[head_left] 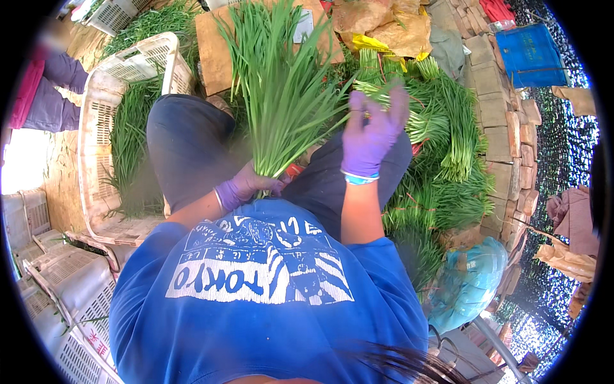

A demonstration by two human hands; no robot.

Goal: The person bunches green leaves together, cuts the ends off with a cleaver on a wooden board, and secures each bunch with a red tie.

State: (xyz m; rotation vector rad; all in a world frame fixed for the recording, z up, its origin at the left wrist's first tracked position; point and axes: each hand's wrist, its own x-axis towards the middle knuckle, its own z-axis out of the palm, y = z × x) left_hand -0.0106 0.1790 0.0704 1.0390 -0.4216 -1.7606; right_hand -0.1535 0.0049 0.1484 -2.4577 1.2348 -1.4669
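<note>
A loose bunch of long green chives fans out in front of me, its pale stem ends close to my shirt. My left hand, in a purple glove, is wrapped round those stem ends. Raised to the right of the bunch is my right hand, also purple-gloved. Its fingers are apart and their tips blur with motion. Green stalks show around the fingers, but I see none clearly gripped. Beyond this hand, several tied chive bundles lie in a pile, some with red bands.
On my left stands a white plastic crate with loose chives. A brown board lies ahead. Bricks line the right, near a blue crate and a teal plastic bag. Another person is at far left.
</note>
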